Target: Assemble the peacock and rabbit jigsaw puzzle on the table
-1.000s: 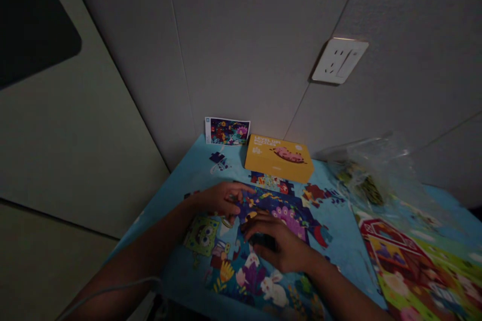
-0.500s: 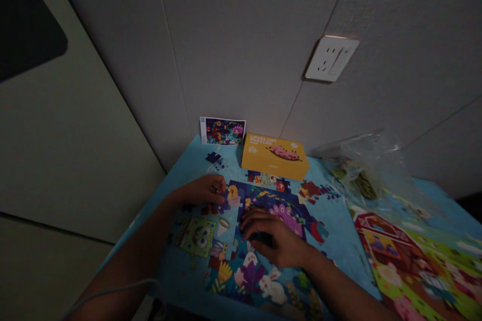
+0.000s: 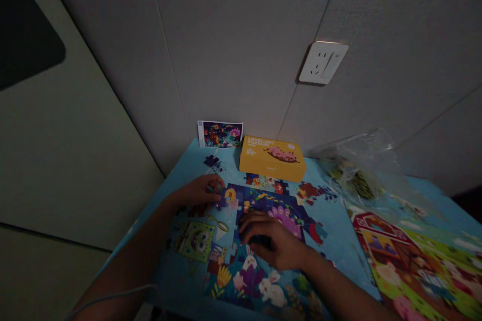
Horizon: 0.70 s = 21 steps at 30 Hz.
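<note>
A partly joined jigsaw puzzle (image 3: 259,281) lies on the blue table cover, with rabbits, flowers and a pink-purple fan shape on dark blue. My right hand (image 3: 273,238) rests on its middle, fingers bent and apart, with a dark gap between thumb and fingers. Beside the puzzle's upper left edge, my left hand (image 3: 199,191) has its fingers curled together. Whatever is between those fingertips is too dark to make out. A joined section with a yellow round figure (image 3: 230,194) lies just right of the left fingers.
Loose puzzle pieces (image 3: 211,160) lie behind my left hand; a joined strip (image 3: 266,182) and a cluster (image 3: 309,191) lie farther back. A picture card (image 3: 220,135) leans on the wall beside a yellow puzzle box (image 3: 273,158). At right are a clear plastic bag (image 3: 371,165) and a farm picture (image 3: 417,266).
The view has shifted slightly, so most things sit a little farther left. My left fingers have moved slightly at the puzzle's edge. The right hand stays on the puzzle.
</note>
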Available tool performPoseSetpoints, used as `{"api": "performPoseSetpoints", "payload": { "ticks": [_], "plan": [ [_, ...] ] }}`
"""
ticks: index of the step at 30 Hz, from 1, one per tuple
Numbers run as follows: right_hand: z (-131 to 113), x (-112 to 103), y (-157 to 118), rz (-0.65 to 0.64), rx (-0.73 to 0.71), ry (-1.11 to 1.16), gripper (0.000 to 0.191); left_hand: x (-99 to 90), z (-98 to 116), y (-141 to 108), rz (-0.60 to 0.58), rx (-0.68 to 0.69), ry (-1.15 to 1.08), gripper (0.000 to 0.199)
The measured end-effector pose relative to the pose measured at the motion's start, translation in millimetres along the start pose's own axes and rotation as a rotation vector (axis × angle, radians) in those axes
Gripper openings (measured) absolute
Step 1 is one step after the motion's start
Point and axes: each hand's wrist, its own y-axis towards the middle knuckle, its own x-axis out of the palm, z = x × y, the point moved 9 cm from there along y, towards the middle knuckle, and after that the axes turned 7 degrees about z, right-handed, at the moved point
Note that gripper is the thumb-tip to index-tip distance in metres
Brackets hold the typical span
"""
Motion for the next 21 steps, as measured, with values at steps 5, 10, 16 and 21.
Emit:
{"api": "performPoseSetpoints", "payload": {
  "ticks": [5, 10, 16, 21],
  "plan": [
    [-1.7, -0.9, 1.0, 0.001, -0.004, -0.003, 0.012, -5.1, 20.5, -1.2, 0.05, 0.119, -0.032, 0.039],
    [-1.8, -1.6, 1.4, -0.004, -0.002, -0.016, 0.012, -1.2, 14.9, -0.4, 0.091, 0.051, -0.081, 0.035],
    [-4.6, -2.8, 3.3, 0.003, -0.007, -0.01, 0.012, 11.6, 2.9, 4.8, 0.05, 0.027, 0.204, 0.032],
    [-1.1, -1.3, 1.9, 0.0, -0.014, -0.015, 0.013, -2.4, 8.8, 6.6, 0.125, 0.176, 0.342, 0.036]
  ]
}}
